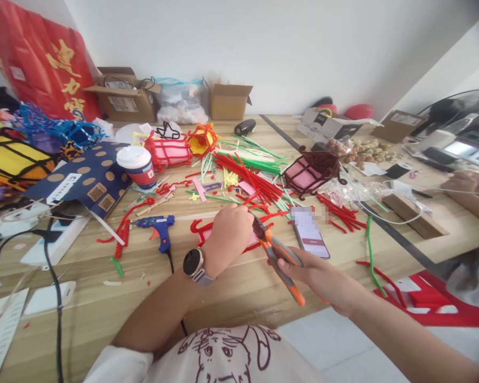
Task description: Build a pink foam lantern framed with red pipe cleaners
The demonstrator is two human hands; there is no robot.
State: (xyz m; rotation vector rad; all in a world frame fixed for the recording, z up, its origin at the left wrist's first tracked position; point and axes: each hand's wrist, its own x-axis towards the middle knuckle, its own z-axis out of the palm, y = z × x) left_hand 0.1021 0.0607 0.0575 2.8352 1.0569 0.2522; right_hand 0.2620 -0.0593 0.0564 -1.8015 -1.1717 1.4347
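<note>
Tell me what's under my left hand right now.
Beneath your left hand is a red-framed pink piece, with parts showing on both sides. Your hand covers its middle, so I can't see that portion or tell whether you're gripping it.

Looks like a craft workshop, this! Blue glue gun (164, 230), red pipe cleaners (250, 177) and lanterns (303, 174) crowd the wooden worktop (96, 306), with cardboard boxes (228, 102) back by the wall (271, 53).
</note>
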